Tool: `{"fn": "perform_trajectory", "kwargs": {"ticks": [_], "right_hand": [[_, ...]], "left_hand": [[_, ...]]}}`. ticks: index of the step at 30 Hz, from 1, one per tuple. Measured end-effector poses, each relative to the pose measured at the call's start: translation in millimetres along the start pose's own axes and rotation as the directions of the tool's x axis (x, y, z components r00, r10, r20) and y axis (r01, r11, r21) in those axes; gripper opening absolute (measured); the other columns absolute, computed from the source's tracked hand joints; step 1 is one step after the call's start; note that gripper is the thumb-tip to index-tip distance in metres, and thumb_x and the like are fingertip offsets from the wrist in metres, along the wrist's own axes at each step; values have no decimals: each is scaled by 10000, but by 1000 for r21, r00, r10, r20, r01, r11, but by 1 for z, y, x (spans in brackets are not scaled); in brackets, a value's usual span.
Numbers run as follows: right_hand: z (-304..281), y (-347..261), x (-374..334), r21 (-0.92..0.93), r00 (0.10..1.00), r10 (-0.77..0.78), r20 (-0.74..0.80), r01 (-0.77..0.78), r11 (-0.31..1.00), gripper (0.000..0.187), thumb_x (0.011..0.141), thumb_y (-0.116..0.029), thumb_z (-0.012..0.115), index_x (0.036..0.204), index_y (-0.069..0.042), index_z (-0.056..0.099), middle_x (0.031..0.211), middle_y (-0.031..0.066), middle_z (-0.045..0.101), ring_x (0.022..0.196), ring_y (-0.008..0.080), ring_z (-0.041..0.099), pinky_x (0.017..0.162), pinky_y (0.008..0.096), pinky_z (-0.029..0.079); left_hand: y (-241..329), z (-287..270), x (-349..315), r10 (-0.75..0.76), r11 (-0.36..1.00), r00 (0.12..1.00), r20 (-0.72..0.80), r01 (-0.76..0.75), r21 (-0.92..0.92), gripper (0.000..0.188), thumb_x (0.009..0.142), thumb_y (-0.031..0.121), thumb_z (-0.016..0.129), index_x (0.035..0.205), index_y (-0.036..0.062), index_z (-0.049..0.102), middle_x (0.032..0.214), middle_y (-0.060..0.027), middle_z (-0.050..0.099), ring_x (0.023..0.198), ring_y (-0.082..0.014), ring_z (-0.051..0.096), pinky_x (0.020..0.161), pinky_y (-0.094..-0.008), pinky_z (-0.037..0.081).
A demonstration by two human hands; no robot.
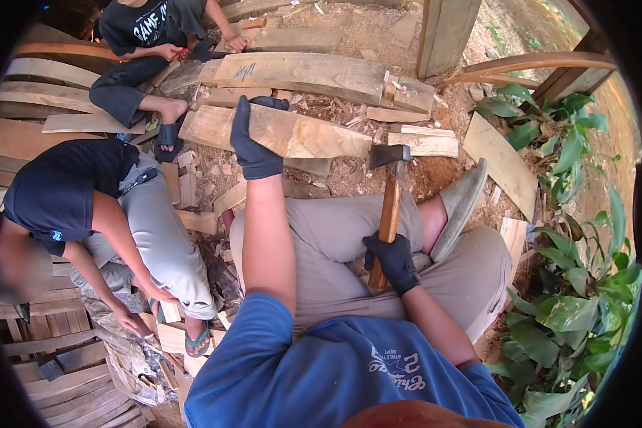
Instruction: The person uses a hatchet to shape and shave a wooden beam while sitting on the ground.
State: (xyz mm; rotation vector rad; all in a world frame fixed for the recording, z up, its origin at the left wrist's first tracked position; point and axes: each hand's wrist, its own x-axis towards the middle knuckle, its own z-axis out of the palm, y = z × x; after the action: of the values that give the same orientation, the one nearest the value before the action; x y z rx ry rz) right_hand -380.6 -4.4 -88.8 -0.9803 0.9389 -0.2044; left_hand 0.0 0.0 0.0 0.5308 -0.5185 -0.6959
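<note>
My left hand (255, 148), in a black glove, grips a pale wooden board (317, 135) near its middle, with the thumb on the near face and the other fingers over the far edge. The board lies tilted across the wood-chip-strewn ground, its right end rough and narrowed. In my right hand (394, 262), also black-gloved, is a hatchet (390, 207), held low on its wooden handle. The dark hatchet head stands upright at the board's right end; whether it touches the wood I cannot tell.
Beyond lies a thick curved timber (303, 75) beside a wooden post (446, 36). A person in dark clothes (139, 32) sits at the far left; another (71, 182) bends over wood nearer me. Stacked boards (46, 78) fill the left, leafy plants (567, 321) the right.
</note>
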Motion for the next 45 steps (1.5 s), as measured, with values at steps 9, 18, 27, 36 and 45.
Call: {"fn": "perform_trajectory", "kwargs": {"ticks": [9, 18, 27, 36, 45], "right_hand": [[1, -4, 6, 192, 990, 132, 42, -138, 972, 254, 910, -193, 844, 951, 4, 690, 737, 110, 679, 595, 236, 679, 569, 390, 571], [-1, -15, 5, 216, 982, 172, 82, -186, 959, 239, 933, -209, 810, 942, -4, 687, 720, 121, 671, 580, 260, 667, 573, 399, 568], [-6, -12, 7, 258, 973, 191, 127, -218, 941, 244, 959, -241, 775, 902, -25, 675, 710, 119, 667, 580, 259, 662, 583, 398, 573], [-6, -10, 7, 311, 968, 207, 142, -242, 919, 254, 968, -253, 777, 902, -30, 675, 713, 118, 672, 585, 264, 668, 582, 401, 574], [-13, 5, 19, 297, 984, 156, 91, -176, 939, 285, 940, -239, 828, 948, 17, 704, 768, 131, 700, 618, 272, 701, 588, 410, 592]], "left_hand": [[14, 10, 7, -145, 985, 984, 106, 133, 105, 502, 1112, 388, 480, 1005, -52, 697, 980, -196, 709, 983, -342, 662, 1079, -505, 491], [6, 25, 2, -151, 989, 988, 29, 151, 2, 446, 1106, 349, 525, 1002, -43, 713, 973, -178, 708, 967, -328, 674, 1031, -510, 514], [6, 16, 1, -103, 994, 994, 42, 104, -26, 464, 1119, 367, 522, 1024, -40, 724, 968, -159, 711, 958, -320, 683, 1023, -491, 527], [9, 23, -1, -135, 990, 991, -21, 135, -37, 517, 1133, 441, 490, 1029, -11, 716, 958, -141, 703, 970, -316, 667, 1008, -466, 522], [9, 8, 12, -105, 994, 992, 64, 106, -10, 488, 1153, 436, 450, 1006, 36, 688, 912, -92, 664, 944, -263, 604, 986, -425, 486]]}}
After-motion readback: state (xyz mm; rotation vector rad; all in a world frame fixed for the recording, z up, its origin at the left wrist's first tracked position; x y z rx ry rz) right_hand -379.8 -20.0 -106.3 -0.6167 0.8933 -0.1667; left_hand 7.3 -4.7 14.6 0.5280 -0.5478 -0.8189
